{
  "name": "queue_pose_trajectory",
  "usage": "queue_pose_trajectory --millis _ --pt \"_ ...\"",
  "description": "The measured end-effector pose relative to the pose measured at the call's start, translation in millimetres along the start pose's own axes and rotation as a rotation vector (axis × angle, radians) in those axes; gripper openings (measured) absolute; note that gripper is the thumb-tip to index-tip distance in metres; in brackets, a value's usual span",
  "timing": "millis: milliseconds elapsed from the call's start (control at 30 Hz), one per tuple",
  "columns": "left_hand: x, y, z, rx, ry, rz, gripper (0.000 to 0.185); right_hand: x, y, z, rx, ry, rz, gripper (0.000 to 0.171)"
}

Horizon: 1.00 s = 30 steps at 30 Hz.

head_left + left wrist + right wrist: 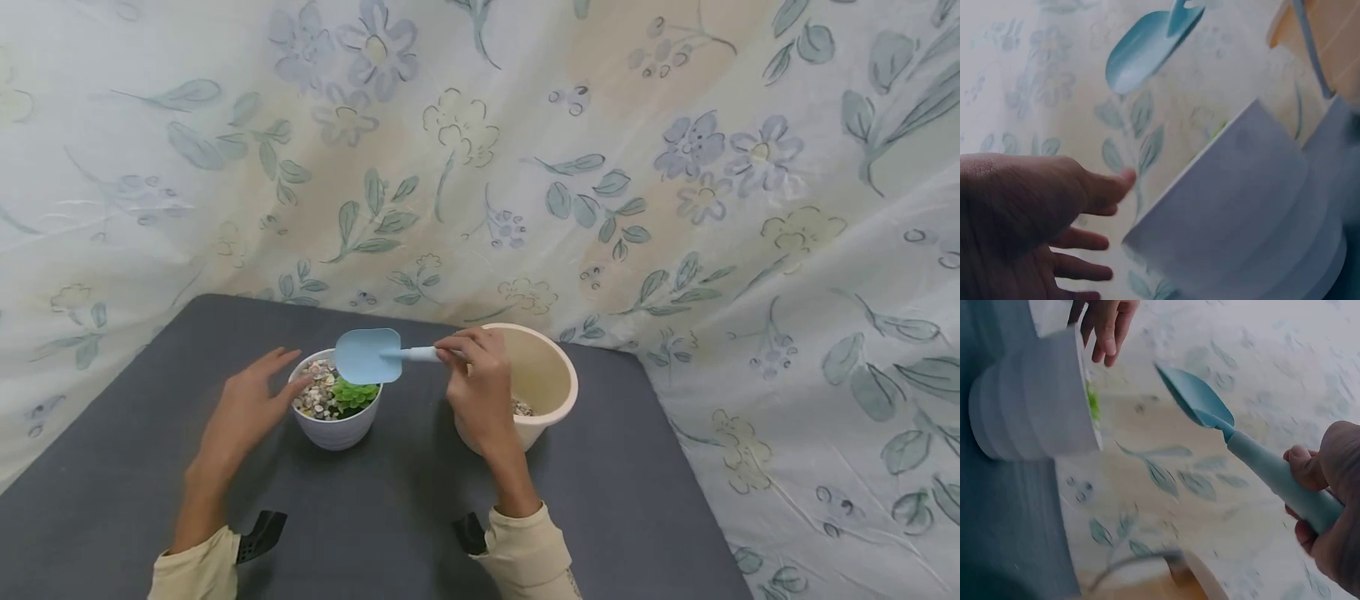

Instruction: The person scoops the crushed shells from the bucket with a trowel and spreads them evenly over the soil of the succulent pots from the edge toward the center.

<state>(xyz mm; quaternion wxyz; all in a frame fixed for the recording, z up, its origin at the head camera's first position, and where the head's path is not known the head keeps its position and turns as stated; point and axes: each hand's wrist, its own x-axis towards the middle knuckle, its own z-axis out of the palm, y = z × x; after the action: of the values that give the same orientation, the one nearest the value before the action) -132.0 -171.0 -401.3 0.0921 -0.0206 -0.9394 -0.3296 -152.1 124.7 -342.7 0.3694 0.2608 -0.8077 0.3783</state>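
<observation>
The scene is viewed from the head camera from above and behind, facing forward and down over the grey table (135,467) toward the floral cloth (675,125). Each wrist view is taken close and low beside its hand, tilted sideways. The white pot (335,427) and blue scoop (367,356) are shared by all three.

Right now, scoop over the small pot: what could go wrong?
1. The blue scoop hangs over the small white pot, which is already full of pebbles around the succulent; more could spill onto the grey table.
2. The left hand only touches the rim, fingers straight; a knock could shift the pot.
3. The scoop edge might bruise the succulent.
</observation>
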Motion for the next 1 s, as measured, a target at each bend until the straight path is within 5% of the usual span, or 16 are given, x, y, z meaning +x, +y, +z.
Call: queue_pose_trajectory --millis 200,567,800,1000 --pt "12.1 31.1 14.1 -0.091 0.066 0.151 0.061 -3 20 -36 -0.013 0.082 0.15 0.005" --pt "29.4 88.7 58.1 -0.19 0.005 0.405 0.061 -9 54 -103 -0.18 0.179 0.269 0.004" --pt "33.3 117.1 86.3 -0.225 -0.066 0.454 0.067 -8 76 -116 -0.365 0.009 0.301 0.004" --pt "31.5 127.8 110.4 -0.24 -0.12 0.451 0.081 -4 95 -106 -0.614 -0.195 0.135 0.007"
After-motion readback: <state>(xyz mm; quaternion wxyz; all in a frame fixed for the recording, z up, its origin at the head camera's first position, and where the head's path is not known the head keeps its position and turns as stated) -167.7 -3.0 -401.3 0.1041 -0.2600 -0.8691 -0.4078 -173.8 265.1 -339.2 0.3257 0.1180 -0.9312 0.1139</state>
